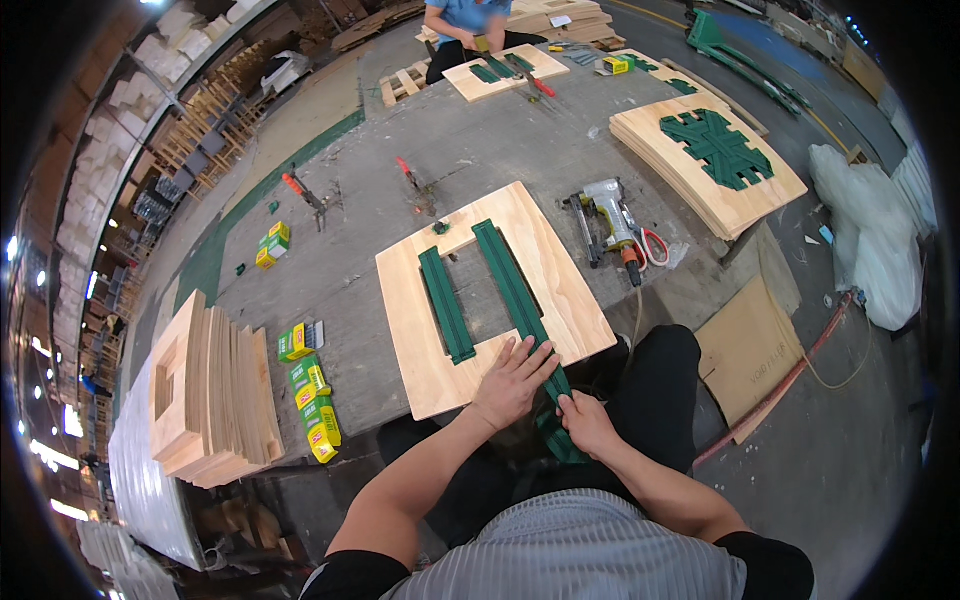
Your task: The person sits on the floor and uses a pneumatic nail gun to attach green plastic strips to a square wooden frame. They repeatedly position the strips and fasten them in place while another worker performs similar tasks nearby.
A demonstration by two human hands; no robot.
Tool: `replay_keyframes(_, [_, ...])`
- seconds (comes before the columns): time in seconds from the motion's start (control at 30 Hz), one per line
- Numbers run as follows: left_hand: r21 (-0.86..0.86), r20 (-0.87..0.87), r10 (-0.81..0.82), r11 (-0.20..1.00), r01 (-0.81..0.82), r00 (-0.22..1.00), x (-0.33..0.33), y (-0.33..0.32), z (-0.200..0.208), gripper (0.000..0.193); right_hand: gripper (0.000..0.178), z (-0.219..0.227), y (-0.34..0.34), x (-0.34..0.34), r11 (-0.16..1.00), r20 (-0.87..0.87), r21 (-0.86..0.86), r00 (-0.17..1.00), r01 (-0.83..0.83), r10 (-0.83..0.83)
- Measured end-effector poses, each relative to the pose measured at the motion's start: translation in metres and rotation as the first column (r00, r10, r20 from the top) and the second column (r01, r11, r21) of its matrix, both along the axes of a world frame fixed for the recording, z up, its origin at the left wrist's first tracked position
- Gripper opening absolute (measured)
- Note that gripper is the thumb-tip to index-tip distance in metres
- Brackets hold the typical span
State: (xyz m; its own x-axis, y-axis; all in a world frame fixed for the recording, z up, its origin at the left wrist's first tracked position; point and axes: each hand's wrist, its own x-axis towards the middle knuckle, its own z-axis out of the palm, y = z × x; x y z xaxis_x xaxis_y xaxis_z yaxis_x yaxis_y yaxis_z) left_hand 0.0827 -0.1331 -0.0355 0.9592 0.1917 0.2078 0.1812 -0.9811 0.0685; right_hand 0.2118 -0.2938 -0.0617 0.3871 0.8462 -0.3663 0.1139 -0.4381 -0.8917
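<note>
On the left of the grey desk [350,260] stands a stack of wooden frames [190,390], with yellow-green boxes [311,378] in a row just beside it. Mid-desk lies a wooden panel [562,275] — a short green strap [447,305] runs along the left of its opening. The left hand [508,385] lies flat, fingers extended, over a long green strap [508,278] at the panel's near edge; the right hand [588,424] grips that strap's loose end, off the panel. Beyond, rightward: a silver staple gun [609,213], then red-handled scissors [655,247].
</note>
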Motion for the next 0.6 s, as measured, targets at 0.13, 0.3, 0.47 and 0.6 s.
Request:
replay_keyframes(0.13, [-0.048, 0.017, 0.002, 0.999, -0.001, 1.0, 0.0, 0.001, 0.0, 0.063, 0.037, -0.006, 0.007, 0.001, 0.999, 0.093, -0.029, 0.995, -0.03, 0.032])
replay_keyframes(0.3, [-0.084, 0.007, 0.005, 0.996, -0.005, 1.0, -0.002, 0.004, 0.007, 0.063, 0.035, -0.015, 0.022, 0.008, 0.992, 0.177, -0.084, 0.979, -0.089, 0.103])
replay_keyframes(0.47, [-0.334, 0.158, -0.105, 0.93, 0.153, 0.982, -0.021, -0.03, 0.017, 0.061, 0.035, -0.053, 0.032, 0.021, 0.976, 0.288, 0.115, 0.946, -0.187, 0.148])
replay_keyframes(0.6, [-0.562, 0.124, 0.148, 0.825, -0.054, 0.981, -0.045, -0.067, -0.016, 0.053, 0.039, -0.046, 0.051, 0.033, 0.956, 0.252, -0.118, 0.924, -0.267, 0.289])
